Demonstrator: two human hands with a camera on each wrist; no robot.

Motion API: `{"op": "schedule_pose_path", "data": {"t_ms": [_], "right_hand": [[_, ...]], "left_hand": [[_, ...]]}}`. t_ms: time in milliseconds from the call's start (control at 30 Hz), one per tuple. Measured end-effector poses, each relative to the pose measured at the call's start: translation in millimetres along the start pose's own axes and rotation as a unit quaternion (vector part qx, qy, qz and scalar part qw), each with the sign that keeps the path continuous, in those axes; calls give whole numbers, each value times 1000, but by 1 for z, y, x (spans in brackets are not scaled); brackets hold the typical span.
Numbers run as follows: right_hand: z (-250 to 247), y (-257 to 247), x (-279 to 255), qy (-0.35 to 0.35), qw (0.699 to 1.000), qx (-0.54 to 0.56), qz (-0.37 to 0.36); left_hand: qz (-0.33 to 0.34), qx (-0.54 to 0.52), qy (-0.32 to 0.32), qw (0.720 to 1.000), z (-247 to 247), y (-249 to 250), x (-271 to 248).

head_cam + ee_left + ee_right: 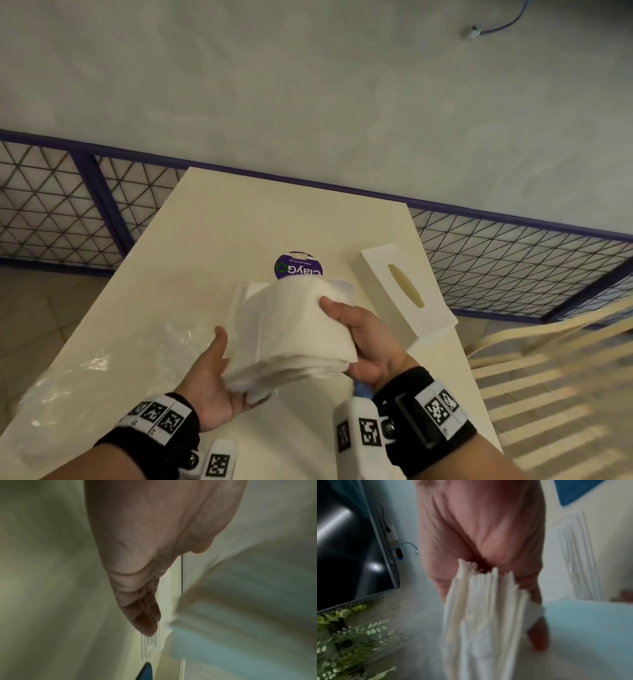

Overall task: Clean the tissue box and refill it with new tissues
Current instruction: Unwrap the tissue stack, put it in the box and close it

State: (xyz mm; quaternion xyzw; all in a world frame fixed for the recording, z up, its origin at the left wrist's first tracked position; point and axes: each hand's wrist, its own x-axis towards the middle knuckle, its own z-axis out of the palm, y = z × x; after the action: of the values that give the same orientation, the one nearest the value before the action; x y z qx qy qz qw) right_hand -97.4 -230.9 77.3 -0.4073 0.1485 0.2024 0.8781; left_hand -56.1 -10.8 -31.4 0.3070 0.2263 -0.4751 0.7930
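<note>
- I see bare counter (239,219) on the far half, open for a hand to pass.
- The tissue box (407,291) lies near the right edge, slot up, blocking that side.
- A purple round sticker (298,267) lies flat mid-counter, no hindrance.
- Crumpled clear plastic wrap (102,363) covers the near-left counter.
- The tissue stack (294,329), held between my left hand (209,380) and right hand (366,342), fills the middle above the counter.
- A mesh railing (513,253) closes off the far side.

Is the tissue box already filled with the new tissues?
No, the stack of tissues is held between both hands above the table, apart from the tissue box.
</note>
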Motion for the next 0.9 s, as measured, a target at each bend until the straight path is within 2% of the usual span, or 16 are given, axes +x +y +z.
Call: {"op": "schedule_pose_path", "data": {"t_ms": [133, 200, 233, 300, 333, 367, 500, 533, 600, 633, 667, 733, 800, 900], "right_hand": [[7, -5, 8, -33, 999, 20, 2], [3, 0, 9, -2, 1000, -13, 20], [0, 3, 7, 34, 997, -62, 29], [-14, 11, 4, 106, 984, -142, 23], [-21, 15, 1, 137, 978, -155, 13], [-30, 19, -2, 149, 976, -159, 3], [-56, 34, -4, 197, 961, -195, -22], [-58, 35, -4, 206, 955, -211, -30], [-64, 36, -5, 221, 939, -253, -67], [-65, 36, -5, 223, 930, -278, -94], [-67, 36, -4, 225, 917, -305, -121], [-70, 37, -3, 225, 892, -355, -167], [-73, 42, -1, 223, 881, -372, -189], [-83, 60, 2, 214, 881, -394, -154]], "left_hand": [[35, 62, -98, 993, 9, -6, 0], [69, 33, -126, 989, 12, -6, -4], [89, 11, -134, 987, 12, -4, -6], [90, -71, -105, 988, 12, 0, -10], [96, -91, -54, 990, 11, 2, -12], [108, -77, -13, 991, 10, 5, -14], [101, 97, -2, 990, 7, 7, -18], [128, 169, 18, 977, 8, 6, -17], [207, 318, 40, 924, 8, 7, -11], [240, 371, 47, 896, 11, 7, -11], [265, 390, 59, 880, 13, 7, -11], [307, 397, 78, 862, 10, 7, -8], [323, 402, 86, 853, 5, 5, -5], [304, 418, 109, 849, -7, -3, 4]]}}
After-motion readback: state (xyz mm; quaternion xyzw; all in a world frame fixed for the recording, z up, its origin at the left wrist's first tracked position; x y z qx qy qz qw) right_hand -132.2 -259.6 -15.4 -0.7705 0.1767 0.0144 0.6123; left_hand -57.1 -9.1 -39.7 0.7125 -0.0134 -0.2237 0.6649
